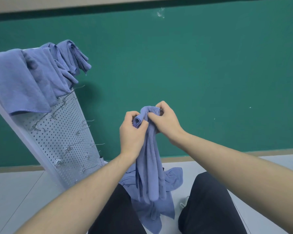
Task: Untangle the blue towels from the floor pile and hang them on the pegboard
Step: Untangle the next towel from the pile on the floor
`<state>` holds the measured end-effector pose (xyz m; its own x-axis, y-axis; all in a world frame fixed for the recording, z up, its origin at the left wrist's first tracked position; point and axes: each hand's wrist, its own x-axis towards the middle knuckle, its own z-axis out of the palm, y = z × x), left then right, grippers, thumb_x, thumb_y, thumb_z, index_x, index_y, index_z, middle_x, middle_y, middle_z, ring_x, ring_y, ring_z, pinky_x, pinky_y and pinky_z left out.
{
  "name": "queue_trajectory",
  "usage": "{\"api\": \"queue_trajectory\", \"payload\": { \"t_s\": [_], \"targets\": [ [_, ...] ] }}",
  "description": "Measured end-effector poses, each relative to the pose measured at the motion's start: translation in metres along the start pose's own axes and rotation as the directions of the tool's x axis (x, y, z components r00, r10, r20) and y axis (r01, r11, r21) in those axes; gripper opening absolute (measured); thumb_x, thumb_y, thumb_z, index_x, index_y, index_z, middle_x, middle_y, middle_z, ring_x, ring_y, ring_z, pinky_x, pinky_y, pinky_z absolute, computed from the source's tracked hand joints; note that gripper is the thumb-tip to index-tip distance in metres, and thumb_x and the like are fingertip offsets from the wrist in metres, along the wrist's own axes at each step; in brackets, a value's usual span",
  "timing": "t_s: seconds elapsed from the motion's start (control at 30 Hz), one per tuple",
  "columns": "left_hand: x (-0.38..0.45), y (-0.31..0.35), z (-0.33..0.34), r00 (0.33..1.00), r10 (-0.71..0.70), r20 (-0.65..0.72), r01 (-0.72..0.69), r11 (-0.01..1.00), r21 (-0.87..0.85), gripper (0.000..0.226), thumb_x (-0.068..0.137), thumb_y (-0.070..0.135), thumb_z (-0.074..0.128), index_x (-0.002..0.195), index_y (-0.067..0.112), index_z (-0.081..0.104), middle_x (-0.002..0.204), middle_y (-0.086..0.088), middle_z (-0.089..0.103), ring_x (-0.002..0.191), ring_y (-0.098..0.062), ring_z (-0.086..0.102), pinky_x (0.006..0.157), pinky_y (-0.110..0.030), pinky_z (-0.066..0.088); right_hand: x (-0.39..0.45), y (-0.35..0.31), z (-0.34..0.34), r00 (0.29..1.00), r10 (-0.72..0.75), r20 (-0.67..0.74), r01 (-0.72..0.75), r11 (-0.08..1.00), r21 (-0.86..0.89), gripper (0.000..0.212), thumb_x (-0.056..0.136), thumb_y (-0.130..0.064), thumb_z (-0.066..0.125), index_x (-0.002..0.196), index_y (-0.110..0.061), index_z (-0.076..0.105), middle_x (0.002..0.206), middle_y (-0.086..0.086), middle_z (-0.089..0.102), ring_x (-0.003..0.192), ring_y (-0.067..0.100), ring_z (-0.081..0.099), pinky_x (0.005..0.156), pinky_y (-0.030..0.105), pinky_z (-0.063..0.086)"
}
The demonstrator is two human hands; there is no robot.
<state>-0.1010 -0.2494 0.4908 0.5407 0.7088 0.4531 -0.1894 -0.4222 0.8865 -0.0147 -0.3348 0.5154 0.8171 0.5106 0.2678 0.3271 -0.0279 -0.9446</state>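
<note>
Two hands are raised before a green wall (pixel 210 73), with open room to the right of the right hand (pixel 166 121) and a white pegboard (pixel 61 142) leaning up and to the left of the left hand (pixel 131 132), several blue towels (pixel 32 76) draped over its top edge. One bunched towel (pixel 150 157) is gripped at its upper end by both hands, fingers curled around the cloth, and hangs down below them. Its lower end meets the pile (pixel 159 196) spread on the pale floor (pixel 15 191) between dark-trousered knees (pixel 208 205).
</note>
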Motion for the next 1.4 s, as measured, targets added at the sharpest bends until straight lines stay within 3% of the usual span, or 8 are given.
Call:
{"api": "queue_trajectory", "payload": {
  "t_s": [0.2,0.43,0.53,0.67,0.83,1.0,1.17,1.4],
  "targets": [
    [0.006,-0.002,0.004,0.98,-0.194,-0.049,0.181,0.962,-0.203,0.008,0.091,0.02,0.071,0.093,0.027,0.074,0.103,-0.001,0.072,0.078,-0.01,0.064,0.074,-0.028,0.055,-0.004,-0.009,-0.001,0.996,-0.034,0.08,0.033,0.999,0.019,0.018,0.091,-0.016,0.065,0.084,-0.013,0.048,0.077,0.007,0.058,0.067,0.018,0.06,0.064,0.05,0.059],
    [0.004,0.012,0.006,0.953,-0.296,0.067,0.295,0.856,-0.424,0.014,0.101,0.016,0.059,0.099,0.014,0.072,0.077,0.009,0.075,0.066,-0.004,0.066,0.059,-0.017,0.053,-0.008,-0.013,0.001,0.99,-0.051,0.131,0.033,0.991,0.13,0.015,0.097,-0.02,0.064,0.097,-0.005,0.066,0.077,-0.005,0.068,0.068,0.008,0.063,0.073,0.043,0.06],
    [0.005,0.008,0.004,0.963,-0.26,0.077,0.269,0.886,-0.378,0.02,0.103,0.03,0.055,0.097,0.019,0.07,0.08,0.012,0.075,0.072,0.0,0.068,0.066,-0.016,0.052,-0.009,-0.013,0.001,0.986,-0.053,0.158,0.019,0.978,0.208,0.018,0.102,-0.013,0.054,0.105,-0.012,0.071,0.086,-0.002,0.071,0.074,0.009,0.064,0.075,0.04,0.061],
    [0.007,0.0,0.005,0.951,-0.259,0.171,0.307,0.867,-0.392,0.021,0.102,0.031,0.057,0.118,0.02,0.064,0.111,0.004,0.075,0.103,-0.01,0.07,0.088,-0.027,0.055,-0.007,-0.013,0.001,0.972,-0.025,0.234,-0.034,0.968,0.248,0.038,0.1,0.001,0.041,0.125,-0.017,0.062,0.109,0.003,0.072,0.085,0.01,0.067,0.081,0.034,0.059],
    [0.013,-0.005,0.005,0.902,-0.381,0.205,0.432,0.796,-0.424,0.023,0.107,0.031,0.046,0.116,0.017,0.061,0.107,-0.003,0.073,0.087,-0.013,0.071,0.072,-0.028,0.056,-0.006,-0.005,-0.004,0.954,-0.007,0.3,-0.077,0.961,0.267,0.044,0.096,0.006,0.044,0.131,-0.02,0.051,0.117,0.006,0.07,0.087,0.019,0.066,0.083,0.04,0.059],
    [0.02,-0.006,0.003,0.89,-0.42,0.175,0.454,0.792,-0.408,0.022,0.107,0.037,0.039,0.113,0.025,0.057,0.118,-0.001,0.069,0.108,-0.017,0.067,0.099,-0.04,0.053,-0.009,0.02,-0.009,0.992,-0.023,0.124,0.024,1.0,-0.004,0.051,0.085,-0.023,0.079,0.126,-0.022,0.048,0.106,-0.002,0.06,0.082,0.008,0.056,0.079,0.014,0.047],
    [0.027,0.002,0.006,0.879,-0.456,0.136,0.465,0.762,-0.451,0.021,0.107,0.042,0.035,0.108,0.028,0.051,0.12,-0.003,0.062,0.113,-0.02,0.063,0.101,-0.043,0.051,-0.022,0.045,-0.008,0.908,0.147,0.391,-0.153,0.988,-0.015,0.04,0.084,-0.025,0.081,0.119,-0.017,0.064,0.111,-0.006,0.075,0.104,0.007,0.07,0.098,0.033,0.055],
    [0.034,0.0,0.005,0.814,-0.566,0.131,0.552,0.682,-0.48,0.035,0.108,0.04,0.035,0.132,0.018,0.046,0.124,-0.007,0.063,0.113,-0.024,0.065,0.095,-0.042,0.054,-0.023,0.046,-0.004,0.907,0.157,0.391,-0.068,0.971,-0.231,0.026,0.094,-0.038,0.066,0.109,-0.017,0.073,0.109,-0.005,0.075,0.103,0.013,0.07,0.095,0.037,0.055]
  ]
}}
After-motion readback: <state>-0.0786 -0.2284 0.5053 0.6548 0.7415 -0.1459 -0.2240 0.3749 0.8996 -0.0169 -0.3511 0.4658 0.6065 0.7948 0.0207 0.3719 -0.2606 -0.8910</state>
